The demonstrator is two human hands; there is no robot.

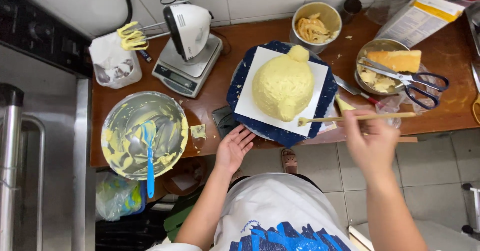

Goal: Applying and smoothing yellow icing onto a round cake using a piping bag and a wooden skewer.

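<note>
Sitting on a white square board atop a dark blue scalloped turntable, the pale yellow cream-covered dome cake occupies the middle of the brown wooden desk. The right hand has its grip closed around a thin wooden stick, cream-tipped end just beside the cake's near right edge. The left hand touches the turntable's near rim, fingers spread. Left lies a cream-smeared metal bowl with a blue spatula.

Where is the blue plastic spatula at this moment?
In the head view, the blue plastic spatula lies at the left in the large metal mixing bowl, its handle over the near rim, left of the left hand.
</note>
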